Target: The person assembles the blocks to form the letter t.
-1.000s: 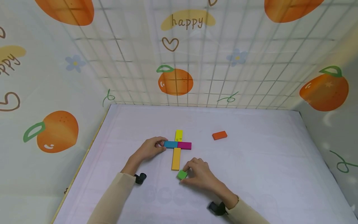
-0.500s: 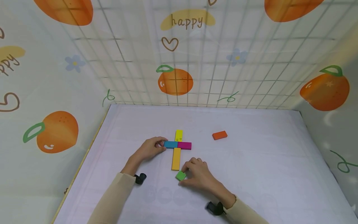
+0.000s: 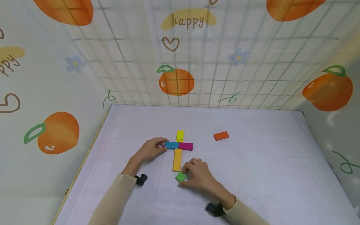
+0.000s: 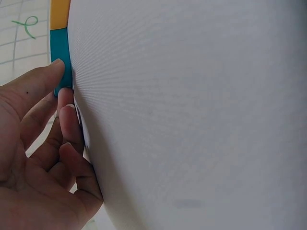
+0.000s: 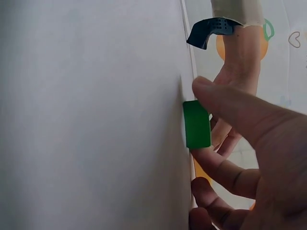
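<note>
Flat coloured blocks form a cross on the white table in the head view. My left hand (image 3: 151, 148) pinches the left end of the blue block (image 3: 172, 145), its thumb on the near side. Against the blue block's right end lies a magenta block (image 3: 186, 146). A yellow block (image 3: 180, 136) points away behind them, and a longer orange-yellow block (image 3: 177, 160) runs toward me. My right hand (image 3: 200, 174) holds a small green block (image 3: 181, 177) between thumb and forefinger. The green block (image 5: 197, 124) sits turned cornerwise, close to the orange-yellow block's near end.
An orange-red block (image 3: 221, 136) lies alone at the back right of the table (image 3: 267, 162). A patterned cloth (image 3: 135, 62) with printed oranges hangs behind and at both sides. A black wrist camera (image 3: 215, 209) sits by the right cuff, another (image 3: 141, 179) by the left.
My right hand has slid the green block slightly left and a little toward me, below the orange-yellow block. The left hand and the other blocks have stayed in place.
</note>
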The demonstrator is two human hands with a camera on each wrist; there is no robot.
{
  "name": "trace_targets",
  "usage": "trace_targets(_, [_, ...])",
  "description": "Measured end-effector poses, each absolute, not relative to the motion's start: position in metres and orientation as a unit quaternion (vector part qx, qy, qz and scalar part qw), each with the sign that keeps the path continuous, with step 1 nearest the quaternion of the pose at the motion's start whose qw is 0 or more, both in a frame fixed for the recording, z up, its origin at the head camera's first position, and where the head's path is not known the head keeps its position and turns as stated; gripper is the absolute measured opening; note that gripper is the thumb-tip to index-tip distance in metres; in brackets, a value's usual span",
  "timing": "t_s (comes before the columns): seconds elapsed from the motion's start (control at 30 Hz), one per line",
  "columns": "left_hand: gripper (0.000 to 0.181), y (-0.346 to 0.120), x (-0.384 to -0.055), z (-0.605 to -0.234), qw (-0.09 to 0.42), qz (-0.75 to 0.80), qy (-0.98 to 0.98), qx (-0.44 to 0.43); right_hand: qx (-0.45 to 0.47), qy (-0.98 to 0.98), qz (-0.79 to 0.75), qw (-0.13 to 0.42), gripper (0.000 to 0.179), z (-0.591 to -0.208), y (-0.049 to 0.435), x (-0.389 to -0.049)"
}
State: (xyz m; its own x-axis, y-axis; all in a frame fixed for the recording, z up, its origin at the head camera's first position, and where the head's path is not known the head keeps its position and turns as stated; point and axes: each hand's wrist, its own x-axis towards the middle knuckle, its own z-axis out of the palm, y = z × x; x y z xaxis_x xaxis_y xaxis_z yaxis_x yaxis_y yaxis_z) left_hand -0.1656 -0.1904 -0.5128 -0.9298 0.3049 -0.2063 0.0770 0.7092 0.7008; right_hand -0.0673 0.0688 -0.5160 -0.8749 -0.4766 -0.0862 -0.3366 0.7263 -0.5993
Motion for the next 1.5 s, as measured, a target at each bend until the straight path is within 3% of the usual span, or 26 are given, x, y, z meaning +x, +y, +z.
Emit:
trace_targets(1.27, [0.034,-0.1898,-0.166,-0.5133,0.15,0.364,0.912,0.113,-0.216,0.933,-0.267,0.106,0.047,-0.5139,0.0637,-0.0673])
trace_targets(1.5, [0.034,-0.1904,-0.1664,-0.5142,0.151,0.364,0.912,0.114,-0.212,0.921,-0.301,0.124,0.047,-0.5127,0.0693,-0.0681])
